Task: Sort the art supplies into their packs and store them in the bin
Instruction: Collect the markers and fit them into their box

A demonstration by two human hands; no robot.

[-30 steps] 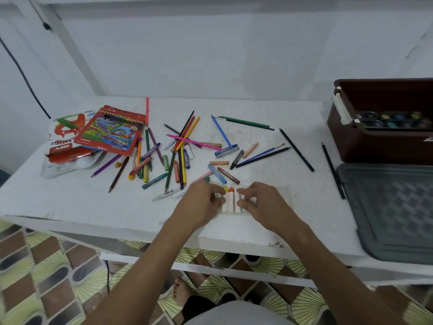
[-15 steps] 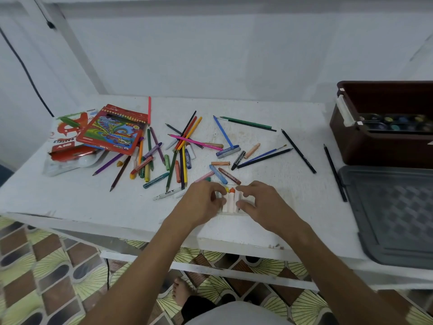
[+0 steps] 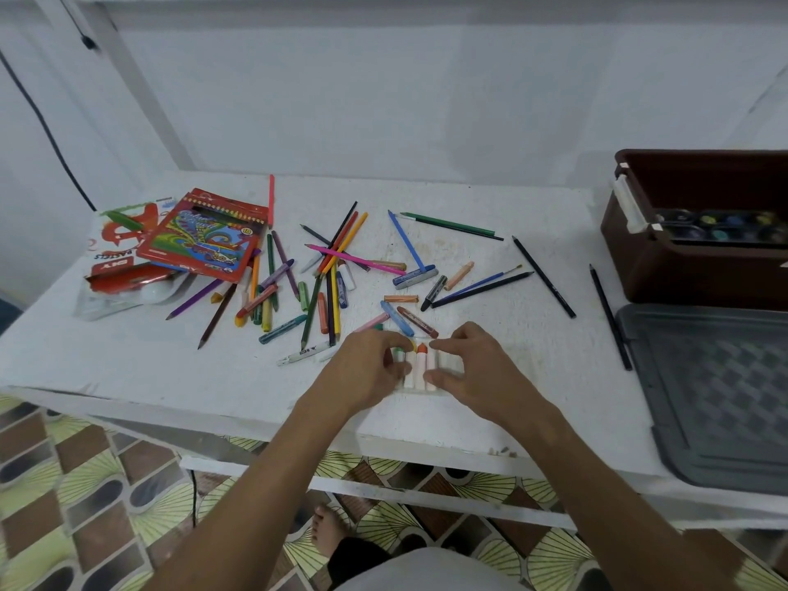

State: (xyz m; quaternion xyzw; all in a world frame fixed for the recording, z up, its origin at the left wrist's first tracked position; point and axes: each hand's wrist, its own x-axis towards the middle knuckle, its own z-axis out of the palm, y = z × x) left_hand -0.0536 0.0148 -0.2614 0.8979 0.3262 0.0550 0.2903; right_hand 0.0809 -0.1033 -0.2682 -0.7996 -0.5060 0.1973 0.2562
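Note:
A clear plastic pastel tray (image 3: 454, 363) lies near the table's front edge and holds a few pastels, one of them orange-tipped (image 3: 422, 356). My left hand (image 3: 366, 371) grips the tray's left side, fingers curled over the pastels there. My right hand (image 3: 475, 371) pinches the right side between thumb and forefinger. Several loose coloured pencils and pastels (image 3: 324, 275) are scattered behind. A red coloured-pencil pack (image 3: 204, 236) lies on a white pastel pack (image 3: 113, 249) at the far left. The brown bin (image 3: 682, 266) at the right holds a paint set (image 3: 725, 226).
The bin's grey lid (image 3: 716, 390) lies flat in front of the bin at the table's right end. Two black pencils (image 3: 609, 313) lie between the lid and the scattered pile. A wall stands behind the white table (image 3: 128, 364), and patterned floor shows below.
Both hands stay on the tray; my left fingers have shifted slightly over the pastels. Nothing else on the table has moved.

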